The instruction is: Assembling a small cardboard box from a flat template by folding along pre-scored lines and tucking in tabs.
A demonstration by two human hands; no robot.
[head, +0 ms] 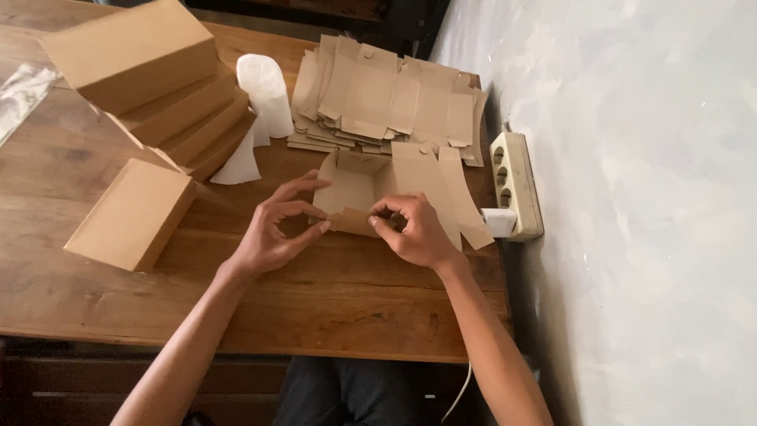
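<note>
With your left hand and right hand both pinching the near flap of the half-folded box on the table, press that flap squarely along its crease and keep the side walls upright so the corners meet.

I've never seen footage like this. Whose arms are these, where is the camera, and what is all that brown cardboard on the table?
There is no machine here: a person wears a camera on the head, looking down at their own arms. The left hand and right hand both pinch the near flap of a half-folded cardboard box on a wooden table. Behind it lies a pile of flat unfolded blanks. To the left are finished closed boxes, leaning in a stack, and one more lying apart. A white paper roll stands nearby, and a power strip lies along the wall.
</note>
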